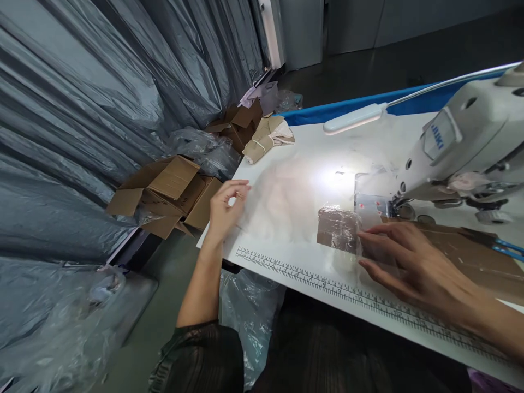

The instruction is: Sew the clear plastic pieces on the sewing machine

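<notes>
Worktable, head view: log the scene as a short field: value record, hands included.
left hand: beside pale blurred sheet; hold unclear
right hand: fingertips at right edge of brown packet; grip unclear
sewing machine: right side, marked JUKI
lamp: over worktable
cloth bundle: far left corner, tied
ruler scale: along near edge

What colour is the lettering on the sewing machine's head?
Blue, on the sewing machine; the head view shows it.
</notes>
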`<state>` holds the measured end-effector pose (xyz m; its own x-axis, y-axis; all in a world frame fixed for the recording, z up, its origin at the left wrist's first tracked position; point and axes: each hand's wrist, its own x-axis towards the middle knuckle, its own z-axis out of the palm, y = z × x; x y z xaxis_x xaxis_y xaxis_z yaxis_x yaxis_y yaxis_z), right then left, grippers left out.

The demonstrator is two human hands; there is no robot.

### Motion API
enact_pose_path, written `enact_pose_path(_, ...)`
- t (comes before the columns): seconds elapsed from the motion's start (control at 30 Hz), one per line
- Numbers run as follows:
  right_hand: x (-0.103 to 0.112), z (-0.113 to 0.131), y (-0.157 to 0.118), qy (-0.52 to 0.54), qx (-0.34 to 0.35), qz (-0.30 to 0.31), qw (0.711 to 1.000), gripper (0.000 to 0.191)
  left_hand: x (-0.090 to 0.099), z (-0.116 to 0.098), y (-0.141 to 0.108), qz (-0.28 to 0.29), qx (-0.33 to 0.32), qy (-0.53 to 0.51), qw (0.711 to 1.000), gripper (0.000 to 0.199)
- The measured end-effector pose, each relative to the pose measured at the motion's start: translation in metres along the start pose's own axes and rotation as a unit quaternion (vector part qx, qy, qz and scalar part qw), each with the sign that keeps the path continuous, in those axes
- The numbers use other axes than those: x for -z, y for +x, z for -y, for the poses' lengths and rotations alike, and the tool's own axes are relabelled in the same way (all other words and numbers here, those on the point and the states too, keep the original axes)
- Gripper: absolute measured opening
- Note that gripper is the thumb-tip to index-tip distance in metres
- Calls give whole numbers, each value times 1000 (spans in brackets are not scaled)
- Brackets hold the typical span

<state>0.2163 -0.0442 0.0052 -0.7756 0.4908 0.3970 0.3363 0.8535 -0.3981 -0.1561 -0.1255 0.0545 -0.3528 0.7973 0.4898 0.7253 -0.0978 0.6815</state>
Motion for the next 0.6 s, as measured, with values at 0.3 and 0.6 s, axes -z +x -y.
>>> enact_pose_path(0.3, -18, -12, -11, -48, 1, 32, 998, 28, 18, 29, -26, -6, 90, 52, 995, 22)
enact_pose_path(0.6, 15, 16, 6, 91, -168, -70, 979, 16, -2, 27, -25, 104, 109, 77, 986, 17)
